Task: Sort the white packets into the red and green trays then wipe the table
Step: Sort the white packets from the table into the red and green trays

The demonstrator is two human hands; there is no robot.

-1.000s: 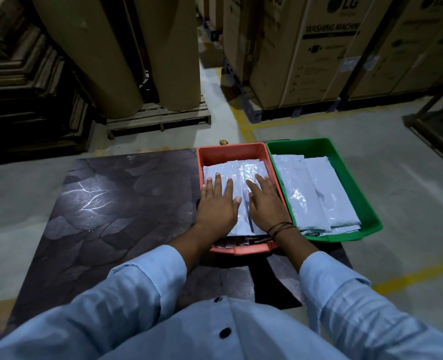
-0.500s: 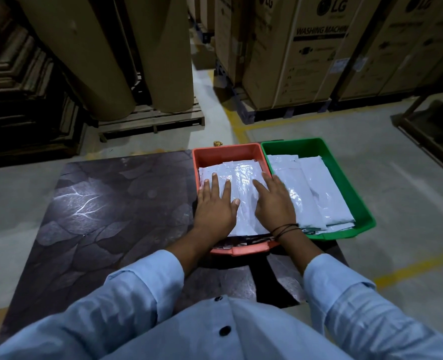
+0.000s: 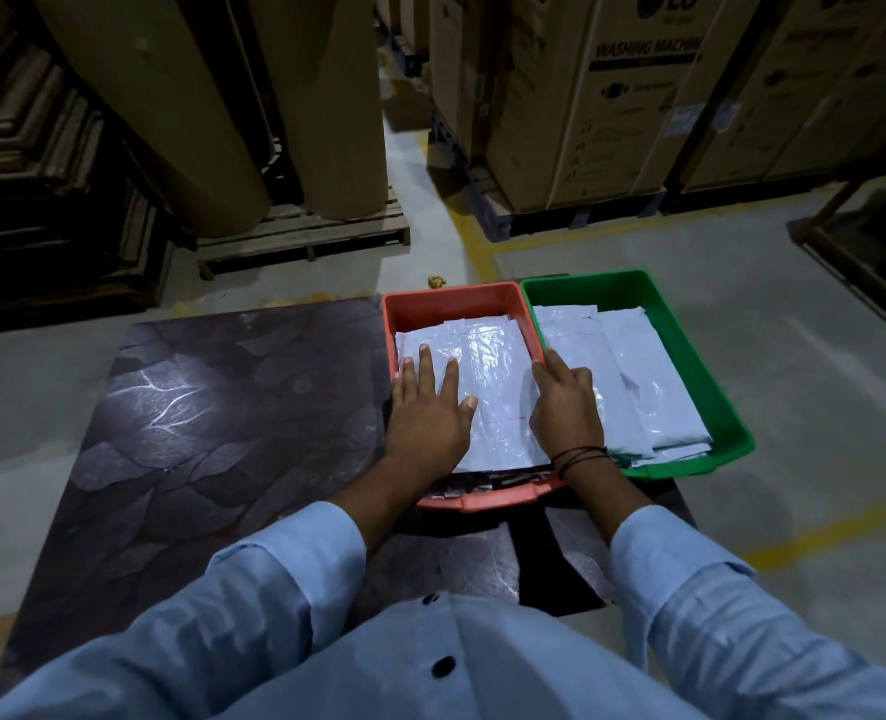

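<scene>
A red tray (image 3: 451, 304) and a green tray (image 3: 690, 356) stand side by side at the right of the dark leaf-patterned table (image 3: 233, 418). White packets (image 3: 498, 366) are stacked in the red tray, and more white packets (image 3: 648, 376) fill the green one. My left hand (image 3: 427, 413) lies flat with straight fingers on the left part of the red tray's stack. My right hand (image 3: 565, 407) rests over the wall between the two trays, its fingers lying along the right edge of that stack.
Big brown paper rolls (image 3: 222, 96) stand on a wooden pallet (image 3: 305, 236) beyond the table. Cardboard washing-machine boxes (image 3: 612, 96) are stacked at the back right. Yellow lines (image 3: 820, 532) mark the concrete floor. The green tray overhangs the table's right side.
My right hand slid right, from the middle of the red tray's stack to its right edge at the wall between the trays. My left hand stayed pressing. The camera tilted a little.
</scene>
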